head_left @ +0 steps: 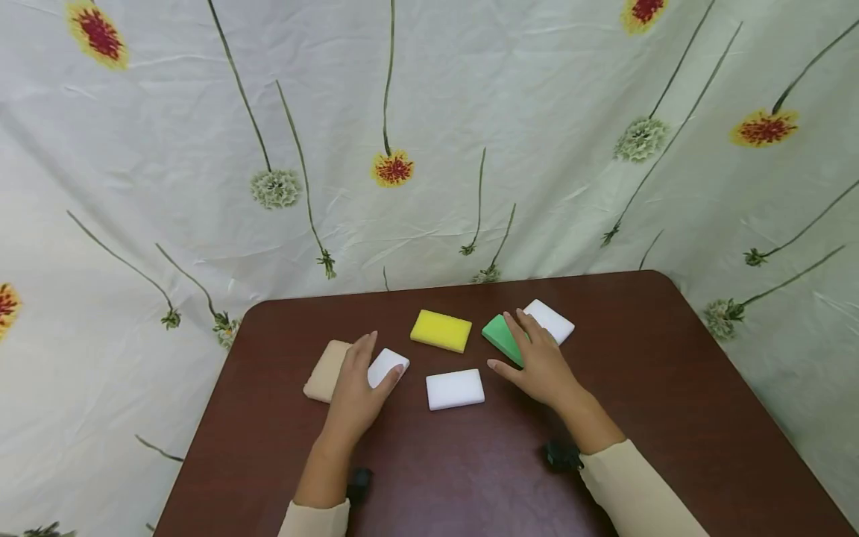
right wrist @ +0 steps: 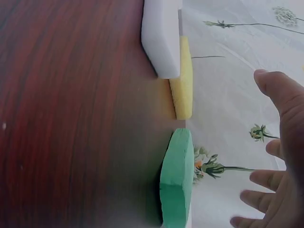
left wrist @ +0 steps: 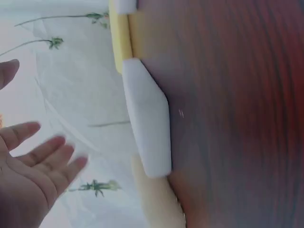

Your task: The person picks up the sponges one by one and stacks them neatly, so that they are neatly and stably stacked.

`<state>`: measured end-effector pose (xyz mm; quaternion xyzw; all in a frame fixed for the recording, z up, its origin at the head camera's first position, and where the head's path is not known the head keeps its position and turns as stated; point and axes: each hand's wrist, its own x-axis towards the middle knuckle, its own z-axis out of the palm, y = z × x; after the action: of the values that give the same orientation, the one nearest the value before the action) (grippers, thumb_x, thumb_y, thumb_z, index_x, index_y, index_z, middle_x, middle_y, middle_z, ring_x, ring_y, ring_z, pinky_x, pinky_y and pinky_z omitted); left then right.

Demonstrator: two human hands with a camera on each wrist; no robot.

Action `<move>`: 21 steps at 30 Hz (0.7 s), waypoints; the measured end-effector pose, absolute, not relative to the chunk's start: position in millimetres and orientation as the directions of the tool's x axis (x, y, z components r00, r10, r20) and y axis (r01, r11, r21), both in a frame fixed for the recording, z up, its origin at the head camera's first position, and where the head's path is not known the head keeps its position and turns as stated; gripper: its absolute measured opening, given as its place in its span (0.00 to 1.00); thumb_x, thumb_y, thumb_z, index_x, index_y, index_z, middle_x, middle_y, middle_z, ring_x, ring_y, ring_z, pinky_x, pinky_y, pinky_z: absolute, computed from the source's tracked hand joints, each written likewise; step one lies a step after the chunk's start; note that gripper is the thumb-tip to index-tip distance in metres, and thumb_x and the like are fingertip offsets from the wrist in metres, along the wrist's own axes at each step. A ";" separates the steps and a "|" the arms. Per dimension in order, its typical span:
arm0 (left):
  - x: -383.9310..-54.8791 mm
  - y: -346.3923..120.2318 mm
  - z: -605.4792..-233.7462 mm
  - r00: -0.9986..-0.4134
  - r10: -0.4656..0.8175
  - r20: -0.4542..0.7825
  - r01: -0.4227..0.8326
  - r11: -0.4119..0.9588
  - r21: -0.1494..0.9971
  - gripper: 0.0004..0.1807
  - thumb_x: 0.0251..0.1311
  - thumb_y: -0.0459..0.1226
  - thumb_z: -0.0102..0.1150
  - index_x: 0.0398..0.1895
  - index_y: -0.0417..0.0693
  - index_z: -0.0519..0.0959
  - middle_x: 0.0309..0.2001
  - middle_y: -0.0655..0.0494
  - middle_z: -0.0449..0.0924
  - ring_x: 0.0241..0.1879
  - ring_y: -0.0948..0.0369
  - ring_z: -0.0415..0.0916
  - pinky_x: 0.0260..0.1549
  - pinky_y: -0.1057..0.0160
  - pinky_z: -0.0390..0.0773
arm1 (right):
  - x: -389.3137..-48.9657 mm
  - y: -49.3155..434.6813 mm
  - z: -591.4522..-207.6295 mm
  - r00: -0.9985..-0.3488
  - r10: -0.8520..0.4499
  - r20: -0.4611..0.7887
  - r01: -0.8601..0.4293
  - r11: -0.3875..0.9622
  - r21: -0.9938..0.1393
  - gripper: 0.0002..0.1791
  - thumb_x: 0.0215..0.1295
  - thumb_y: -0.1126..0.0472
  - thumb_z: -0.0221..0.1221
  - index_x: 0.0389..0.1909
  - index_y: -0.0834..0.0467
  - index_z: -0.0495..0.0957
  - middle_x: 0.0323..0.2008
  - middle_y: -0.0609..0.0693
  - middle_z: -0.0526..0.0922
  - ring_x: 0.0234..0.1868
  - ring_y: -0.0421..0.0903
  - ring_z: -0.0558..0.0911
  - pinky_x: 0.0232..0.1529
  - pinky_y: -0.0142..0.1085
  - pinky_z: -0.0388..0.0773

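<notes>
My left hand [head_left: 358,395] hovers over a beige sponge [head_left: 325,371] and a small white block [head_left: 386,365], partly covering both. Its fingers are spread and extended, and the left wrist view shows that hand [left wrist: 28,175] raised apart from the white block [left wrist: 147,114]. At the right, a green sponge [head_left: 501,337] and another white block [head_left: 552,321] lie partly behind my right hand [head_left: 543,369]. That hand [right wrist: 285,166] has its fingers spread, holding nothing, with a gap to the green sponge [right wrist: 176,175] in the right wrist view.
Between the hands lie a yellow sponge [head_left: 441,331] and, nearer me, a third white block [head_left: 455,390]. All rest on a dark reddish-brown table [head_left: 456,470]. A flowered white cloth [head_left: 436,224] hangs behind the far edge. Dark devices are on both wrists.
</notes>
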<state>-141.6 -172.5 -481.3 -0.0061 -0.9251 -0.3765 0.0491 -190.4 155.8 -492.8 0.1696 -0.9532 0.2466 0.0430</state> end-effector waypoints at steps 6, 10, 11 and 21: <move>-137.9 -158.1 -486.4 -0.999 0.021 0.048 0.051 0.610 0.791 0.39 0.64 0.46 0.68 0.76 0.48 0.64 0.62 0.45 0.74 0.58 0.50 0.77 0.57 0.50 0.79 | -189.4 152.6 -492.4 -0.935 -0.307 0.177 -0.351 0.742 -0.571 0.46 0.67 0.40 0.63 0.80 0.52 0.55 0.75 0.58 0.63 0.73 0.60 0.68 0.67 0.61 0.68; -134.1 -152.0 -492.7 -0.995 0.093 -0.043 0.020 0.589 0.808 0.40 0.61 0.46 0.70 0.75 0.47 0.66 0.53 0.47 0.78 0.47 0.58 0.79 0.48 0.56 0.81 | -188.1 149.0 -491.3 -0.945 -0.298 0.134 -0.308 0.674 -0.671 0.43 0.69 0.41 0.62 0.79 0.51 0.58 0.73 0.55 0.66 0.70 0.57 0.72 0.66 0.58 0.71; -133.3 -151.0 -494.4 -0.991 0.112 -0.066 0.013 0.591 0.806 0.41 0.61 0.47 0.71 0.75 0.47 0.65 0.52 0.48 0.78 0.45 0.59 0.79 0.47 0.58 0.80 | -187.7 148.1 -491.6 -0.947 -0.298 0.123 -0.298 0.664 -0.686 0.42 0.69 0.41 0.61 0.78 0.51 0.58 0.73 0.55 0.66 0.69 0.56 0.73 0.65 0.59 0.71; -131.2 -142.8 -505.1 -0.954 0.214 -0.212 -0.038 0.610 0.791 0.49 0.56 0.44 0.75 0.78 0.44 0.59 0.50 0.48 0.78 0.41 0.61 0.78 0.42 0.59 0.78 | -184.3 139.7 -496.7 -0.947 -0.312 0.079 -0.265 0.616 -0.742 0.37 0.71 0.46 0.61 0.76 0.55 0.63 0.68 0.56 0.72 0.68 0.55 0.74 0.67 0.57 0.70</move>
<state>-131.2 -142.8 -505.1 -0.0497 -0.8856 -0.4388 -0.1441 -184.3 139.7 -496.7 0.1605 -0.8984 0.4077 -0.0290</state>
